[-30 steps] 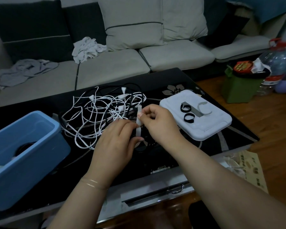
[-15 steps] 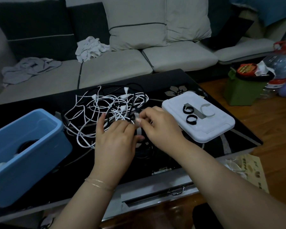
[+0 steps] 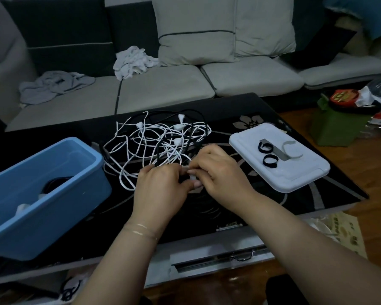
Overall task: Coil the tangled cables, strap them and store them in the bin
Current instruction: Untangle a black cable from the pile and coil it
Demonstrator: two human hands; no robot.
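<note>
Nearest, the left hand (image 3: pixel 161 188) and right hand (image 3: pixel 220 175) meet over the dark bench (image 3: pixel 229 208), fingers curled, both pinching a small white strap (image 3: pixel 191 176) between them. Below them a dark coil appears to lie on the glass, though it is hard to make out. To finish well, the strap should be pulled snug around the whole bundle before fastening. At left stands the blue bin (image 3: pixel 53 194); at right, spare black straps (image 3: pixel 267 155) rest on a white lid (image 3: pixel 295 172). Farther off lie the tangled cables (image 3: pixel 154 142).
</note>
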